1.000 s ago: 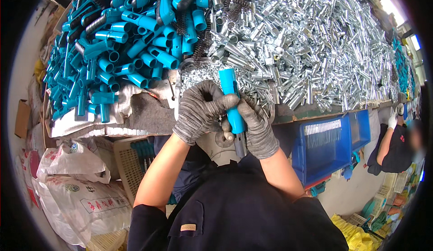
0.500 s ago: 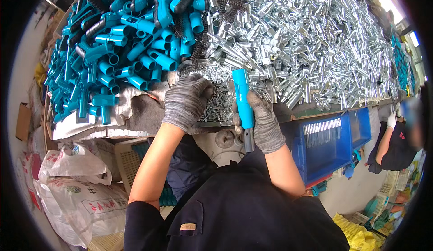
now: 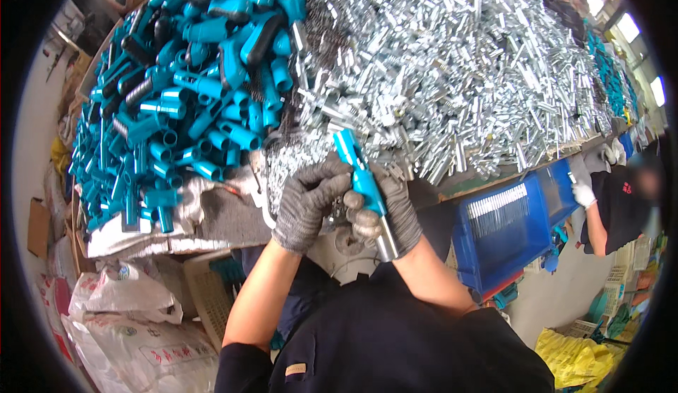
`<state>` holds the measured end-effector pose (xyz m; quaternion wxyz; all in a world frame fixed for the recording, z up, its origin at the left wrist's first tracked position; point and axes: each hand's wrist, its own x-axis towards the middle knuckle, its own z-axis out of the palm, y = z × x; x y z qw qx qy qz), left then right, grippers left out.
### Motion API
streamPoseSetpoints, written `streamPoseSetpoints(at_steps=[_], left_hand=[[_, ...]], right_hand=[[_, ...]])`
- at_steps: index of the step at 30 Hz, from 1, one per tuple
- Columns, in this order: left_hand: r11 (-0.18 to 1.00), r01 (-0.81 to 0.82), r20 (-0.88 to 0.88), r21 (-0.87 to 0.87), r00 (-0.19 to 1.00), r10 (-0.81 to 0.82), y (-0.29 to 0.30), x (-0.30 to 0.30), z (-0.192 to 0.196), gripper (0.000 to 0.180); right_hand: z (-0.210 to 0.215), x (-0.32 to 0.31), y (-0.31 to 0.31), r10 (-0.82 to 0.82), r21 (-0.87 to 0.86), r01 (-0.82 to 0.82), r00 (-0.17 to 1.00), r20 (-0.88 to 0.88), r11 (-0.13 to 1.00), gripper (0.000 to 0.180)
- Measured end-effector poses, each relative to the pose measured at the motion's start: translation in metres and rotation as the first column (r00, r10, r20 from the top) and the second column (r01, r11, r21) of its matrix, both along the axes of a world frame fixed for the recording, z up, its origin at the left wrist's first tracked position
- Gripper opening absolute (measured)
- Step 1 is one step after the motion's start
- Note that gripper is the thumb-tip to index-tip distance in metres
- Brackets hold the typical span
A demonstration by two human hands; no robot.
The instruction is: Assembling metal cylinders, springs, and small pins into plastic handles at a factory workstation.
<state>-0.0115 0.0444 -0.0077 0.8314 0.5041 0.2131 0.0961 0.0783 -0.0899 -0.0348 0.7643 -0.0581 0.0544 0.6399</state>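
Note:
My right hand (image 3: 397, 213), in a grey knit glove, is wrapped round a teal plastic tool handle (image 3: 364, 181). The handle tilts, with its slotted end up and to the left and a bare metal tube (image 3: 388, 241) out of its lower end. My left hand (image 3: 311, 206), gloved alike, is closed in a pinch beside the handle's slotted part. Whatever its fingertips hold is too small or hidden to make out. Beyond the hands, small metal parts (image 3: 289, 154) lie at the bench edge.
Many teal handles (image 3: 244, 135) are piled at left, shiny metal fittings (image 3: 452, 75) at centre and right. A blue bin (image 3: 498, 241) with a row of metal rods hangs below the edge at right. Another person (image 3: 621, 206) works far right. White sacks (image 3: 141, 343) stand lower left.
My left hand has moved right, from over the small parts to the handle. The handle has come left and tilted further. The whole view has shifted slightly.

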Motion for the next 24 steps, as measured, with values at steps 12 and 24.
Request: streamPoseSetpoints(at_steps=[12, 24], left_hand=[[0.711, 0.032, -0.041, 0.702, 0.999, -0.004, -0.015, 0.002, 0.016, 0.025], [0.824, 0.451, -0.047, 0.344, 0.885, -0.464, -0.035, 0.032, 0.024, 0.065]], right_hand=[[0.03, -0.001, -0.021, -0.229, -0.097, 0.342, 0.788, 0.572, 0.935, 0.061], [0.074, 0.063, -0.009, -0.384, 0.092, 0.534, 0.465, 0.798, 0.84, 0.053]])
